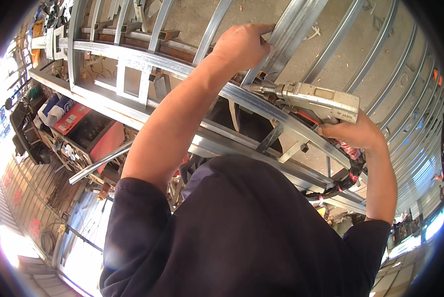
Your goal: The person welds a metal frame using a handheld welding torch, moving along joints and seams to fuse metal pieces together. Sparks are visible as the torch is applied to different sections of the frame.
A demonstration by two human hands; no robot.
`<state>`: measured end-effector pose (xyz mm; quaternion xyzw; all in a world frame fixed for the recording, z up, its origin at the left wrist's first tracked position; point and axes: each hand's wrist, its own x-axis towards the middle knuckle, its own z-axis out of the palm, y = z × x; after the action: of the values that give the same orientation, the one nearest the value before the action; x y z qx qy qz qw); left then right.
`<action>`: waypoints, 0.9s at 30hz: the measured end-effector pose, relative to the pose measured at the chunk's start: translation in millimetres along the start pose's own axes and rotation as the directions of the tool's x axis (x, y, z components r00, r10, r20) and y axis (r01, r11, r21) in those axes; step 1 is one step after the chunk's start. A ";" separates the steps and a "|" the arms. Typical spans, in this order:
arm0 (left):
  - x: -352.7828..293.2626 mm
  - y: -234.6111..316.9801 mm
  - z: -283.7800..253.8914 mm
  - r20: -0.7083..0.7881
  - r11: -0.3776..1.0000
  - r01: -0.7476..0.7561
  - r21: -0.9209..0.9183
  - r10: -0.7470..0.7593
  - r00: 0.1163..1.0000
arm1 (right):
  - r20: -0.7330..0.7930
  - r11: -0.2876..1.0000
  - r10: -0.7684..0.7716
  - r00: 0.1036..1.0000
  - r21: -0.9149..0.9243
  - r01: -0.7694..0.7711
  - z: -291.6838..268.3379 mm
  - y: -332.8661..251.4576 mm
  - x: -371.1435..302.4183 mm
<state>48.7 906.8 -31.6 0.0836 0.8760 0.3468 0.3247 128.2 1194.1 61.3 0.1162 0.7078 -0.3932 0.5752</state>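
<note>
My right hand (356, 132) is wrapped around the grip of a silver handheld welding gun (326, 100). The gun's narrow nozzle points left, its tip close to where an upright metal tube (292, 30) meets the curved metal rail (261, 105) of a frame. A dark cable bundle (348, 183) with red bands hangs below that hand. Farther up, my left hand (243, 45) grips the side of the tube, index finger and thumb against the metal; its other fingers are mostly hidden. My left forearm passes over the rail.
Parallel metal bars (380, 59) fan out across the right side above a littered concrete floor (187, 24). Left of me stands a red-and-black box (85, 127) among clutter. A loose metal tube (100, 162) sticks out beside my left elbow. Brown square tubes (128, 37) lie behind the rail.
</note>
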 end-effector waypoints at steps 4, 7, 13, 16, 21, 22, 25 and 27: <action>0.3 -2.9 4.3 -0.014 1.000 0.005 0.001 -0.005 1.000 | -0.006 1.000 0.022 1.000 -0.006 -0.022 0.6 -5.1 -3.3; 0.8 0.5 6.2 -0.038 0.999 0.001 0.041 0.001 0.999 | -0.003 1.000 0.026 1.000 -0.001 -0.026 1.3 -7.9 -4.9; 0.6 4.6 -1.4 0.026 0.999 0.045 0.028 -0.045 0.999 | -0.012 0.999 -0.032 0.999 0.031 0.032 2.2 -6.1 -4.2; 2.5 1.0 -1.1 0.038 0.999 0.042 -0.014 -0.041 0.998 | -0.010 1.000 0.008 1.000 0.024 -0.008 1.5 -9.2 -5.8; 4.6 -1.3 -0.5 0.041 0.999 0.037 -0.001 -0.037 0.998 | -0.017 0.999 0.034 0.999 -0.015 -0.034 1.0 -4.6 -5.5; 3.6 1.0 -1.9 0.044 0.999 0.045 0.001 -0.045 0.998 | -0.019 0.999 0.040 0.999 -0.017 -0.040 1.1 -2.1 -5.1; 3.4 0.6 -1.0 0.040 0.999 0.051 -0.018 -0.050 0.998 | -0.028 0.998 0.052 0.998 -0.020 -0.053 1.3 -5.7 -7.5; 3.3 -1.6 -0.1 0.036 0.998 0.049 -0.034 -0.048 0.998 | -0.046 0.998 0.058 0.997 -0.029 -0.059 2.0 -9.1 -8.9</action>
<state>46.2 906.7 -34.3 0.0626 0.8659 0.3523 0.3496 126.8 1189.3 73.1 0.1370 0.7229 -0.3628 0.5718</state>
